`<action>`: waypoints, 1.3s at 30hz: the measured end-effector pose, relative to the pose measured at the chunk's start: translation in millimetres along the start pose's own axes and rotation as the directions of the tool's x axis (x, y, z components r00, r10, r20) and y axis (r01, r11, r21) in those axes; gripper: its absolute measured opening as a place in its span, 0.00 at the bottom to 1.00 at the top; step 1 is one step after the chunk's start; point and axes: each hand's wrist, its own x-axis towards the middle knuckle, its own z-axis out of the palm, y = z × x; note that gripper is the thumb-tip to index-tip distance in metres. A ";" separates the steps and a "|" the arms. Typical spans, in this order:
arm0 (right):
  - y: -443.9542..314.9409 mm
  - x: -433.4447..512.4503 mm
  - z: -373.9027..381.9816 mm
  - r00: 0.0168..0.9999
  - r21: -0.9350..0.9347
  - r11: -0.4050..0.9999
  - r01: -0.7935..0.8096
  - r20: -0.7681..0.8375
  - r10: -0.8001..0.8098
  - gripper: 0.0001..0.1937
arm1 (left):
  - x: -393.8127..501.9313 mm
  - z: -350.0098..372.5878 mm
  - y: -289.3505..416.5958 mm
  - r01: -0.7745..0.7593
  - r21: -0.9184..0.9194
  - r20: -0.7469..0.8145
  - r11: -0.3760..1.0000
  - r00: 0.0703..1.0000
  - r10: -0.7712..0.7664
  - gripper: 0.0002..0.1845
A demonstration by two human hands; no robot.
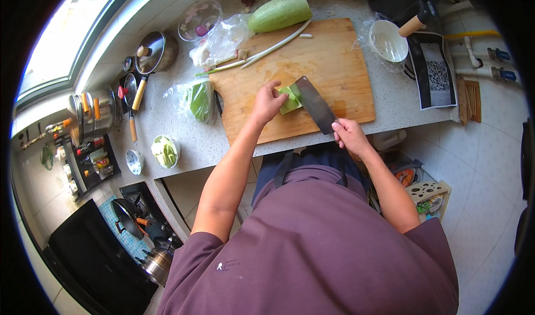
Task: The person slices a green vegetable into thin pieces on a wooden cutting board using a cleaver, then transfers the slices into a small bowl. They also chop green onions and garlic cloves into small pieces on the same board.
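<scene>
My right hand grips the handle of a dark-bladed cleaver, held over the front part of a wooden cutting board. The blade's far end is against pale green vegetable pieces on the board. At their left side is my left hand, thumb and fingers bent around the edge; whether it grips them is unclear. A large cut green gourd lies at the board's back edge. Long scallion stalks cross the board's back left, with a short white piece near them.
Left of the board are a plastic bag of green vegetables, a bowl of cut pale green pieces and a small patterned bowl. A white pan stands at the right. Lidded pots are by the window.
</scene>
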 end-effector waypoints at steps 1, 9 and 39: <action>-1.8 -0.6 1.1 1.000 0.014 1.000 0.012 0.003 -0.012 0.18 | -0.3 -0.2 5.2 0.040 -0.033 0.011 0.999 0.999 -0.040 0.26; -32.9 -27.0 19.7 0.809 -0.622 0.714 0.321 -0.213 -0.548 0.09 | -30.2 28.4 33.5 0.285 -0.494 0.023 0.822 0.949 -0.315 0.20; -26.9 -9.1 57.6 0.906 -0.873 0.480 0.091 -0.128 -0.404 0.19 | -39.0 77.9 15.0 0.077 -0.516 -0.194 0.853 0.960 -0.204 0.17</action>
